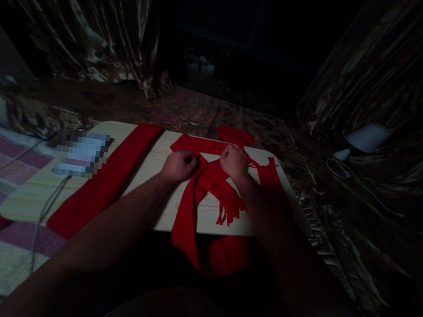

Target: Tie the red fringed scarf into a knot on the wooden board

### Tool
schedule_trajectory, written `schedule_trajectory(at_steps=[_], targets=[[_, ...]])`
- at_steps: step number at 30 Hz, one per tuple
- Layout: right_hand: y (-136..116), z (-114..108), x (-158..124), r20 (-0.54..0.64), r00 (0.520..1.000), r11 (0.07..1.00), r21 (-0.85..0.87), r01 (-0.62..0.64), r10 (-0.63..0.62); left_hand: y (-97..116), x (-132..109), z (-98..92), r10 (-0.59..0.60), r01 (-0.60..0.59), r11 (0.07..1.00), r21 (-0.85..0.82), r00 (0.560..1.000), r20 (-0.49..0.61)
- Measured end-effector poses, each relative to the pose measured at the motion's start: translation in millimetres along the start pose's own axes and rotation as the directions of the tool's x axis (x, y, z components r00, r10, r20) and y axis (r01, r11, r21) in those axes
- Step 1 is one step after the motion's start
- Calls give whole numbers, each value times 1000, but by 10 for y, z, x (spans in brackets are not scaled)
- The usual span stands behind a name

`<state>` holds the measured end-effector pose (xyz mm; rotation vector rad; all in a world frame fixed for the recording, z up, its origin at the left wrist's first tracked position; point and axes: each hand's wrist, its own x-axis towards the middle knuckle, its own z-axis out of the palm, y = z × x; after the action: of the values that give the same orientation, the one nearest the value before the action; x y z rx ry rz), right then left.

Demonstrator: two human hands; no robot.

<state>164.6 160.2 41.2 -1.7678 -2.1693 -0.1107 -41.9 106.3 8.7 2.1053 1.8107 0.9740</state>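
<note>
A red fringed scarf (214, 179) lies looped and crossed over itself on a pale wooden board (148, 181). One fringed end spreads between my forearms, and a long strip drops past the board's near edge. My left hand (181, 166) is closed at the left side of the loop, its curled fingers against the fabric. Closed over the upper right of the loop is my right hand (234, 160). The dim light hides how much cloth each hand pinches.
A folded red length of fabric (112, 181) crosses the board's left part. Left of it lies a blurred-out device (83, 154) with a cable. More red cloth (234, 134) sits beyond the far edge. A small white lamp (367, 138) stands at right, among dark curtains (400, 65).
</note>
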Motion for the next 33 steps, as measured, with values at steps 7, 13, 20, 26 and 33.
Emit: schedule_trajectory(at_steps=[7, 13, 20, 26, 33], targets=[[-53, -19, -404, 26, 953, 906, 316, 280, -303, 27, -35, 45, 6, 15, 961, -277, 997, 77], [-46, 100, -447, 39, 906, 839, 396, 373, -422, -21, -5, 55, -8, 132, 874, -468, 967, 256], [-152, 0, -357, 172, 883, 889, 232, 395, -437, -33, 29, 24, -34, 184, 849, -496, 955, 295], [-183, 8, -345, 201, 922, 937, 187, 295, -331, -82, 40, 68, -38, 188, 842, -507, 956, 291], [-81, 172, -266, 180, 982, 906, 403, -131, 62, -80, 37, 66, -27, 188, 844, -502, 950, 311]])
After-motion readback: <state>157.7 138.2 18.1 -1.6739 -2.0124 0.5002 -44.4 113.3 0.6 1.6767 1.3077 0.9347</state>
